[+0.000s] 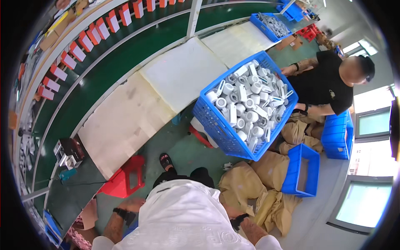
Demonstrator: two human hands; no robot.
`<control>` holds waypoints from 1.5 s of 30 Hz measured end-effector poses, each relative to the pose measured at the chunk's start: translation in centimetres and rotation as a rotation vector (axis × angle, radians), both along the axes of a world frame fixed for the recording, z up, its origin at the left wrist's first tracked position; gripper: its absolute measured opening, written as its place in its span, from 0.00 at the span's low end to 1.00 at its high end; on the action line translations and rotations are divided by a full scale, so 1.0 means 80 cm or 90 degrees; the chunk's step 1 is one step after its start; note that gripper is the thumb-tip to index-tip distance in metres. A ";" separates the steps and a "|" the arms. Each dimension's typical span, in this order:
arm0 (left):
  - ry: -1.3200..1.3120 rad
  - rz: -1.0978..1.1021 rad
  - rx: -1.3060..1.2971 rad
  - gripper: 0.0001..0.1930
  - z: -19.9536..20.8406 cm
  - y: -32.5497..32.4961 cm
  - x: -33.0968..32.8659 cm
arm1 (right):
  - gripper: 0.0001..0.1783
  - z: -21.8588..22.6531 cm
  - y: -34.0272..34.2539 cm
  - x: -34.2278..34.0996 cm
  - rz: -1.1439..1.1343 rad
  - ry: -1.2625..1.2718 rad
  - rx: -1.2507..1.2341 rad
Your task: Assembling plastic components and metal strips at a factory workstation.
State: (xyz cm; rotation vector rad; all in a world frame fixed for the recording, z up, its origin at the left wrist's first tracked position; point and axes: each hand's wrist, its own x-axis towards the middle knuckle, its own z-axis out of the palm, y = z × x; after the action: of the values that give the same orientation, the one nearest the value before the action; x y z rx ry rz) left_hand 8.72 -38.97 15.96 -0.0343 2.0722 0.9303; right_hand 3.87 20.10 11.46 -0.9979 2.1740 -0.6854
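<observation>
My left hand [132,204] hangs low beside my white shirt [179,216], and the shirt partly covers its fingers. The red stool [127,177] is nearest to it. On my other side, my right hand [229,209] is mostly behind the shirt, close to tan sacks [241,183] on the floor. I cannot make out anything held in either hand. Ahead and to the right, a big blue crate [221,135] is heaped with white plastic parts [250,98], some round and some long. A co-worker in black [325,79] has both hands at its far right side.
A long worktable [121,116] with pale covers runs diagonally ahead, beside a green conveyor belt [146,33] and a row of red-and-white boxes [85,41]. A blue bin of parts [271,27] stands at its far end. Blue bins [314,171] sit at the right.
</observation>
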 end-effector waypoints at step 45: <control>0.616 0.198 -0.020 0.18 -0.080 0.330 -0.691 | 0.17 -0.019 0.014 -0.278 -1.340 -0.073 -0.374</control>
State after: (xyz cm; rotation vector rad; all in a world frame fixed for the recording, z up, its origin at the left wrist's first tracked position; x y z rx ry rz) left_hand -46.57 -12.54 9.57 0.1006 3.0319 1.2548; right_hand -18.39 21.20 9.96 1.6049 2.1495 -2.0859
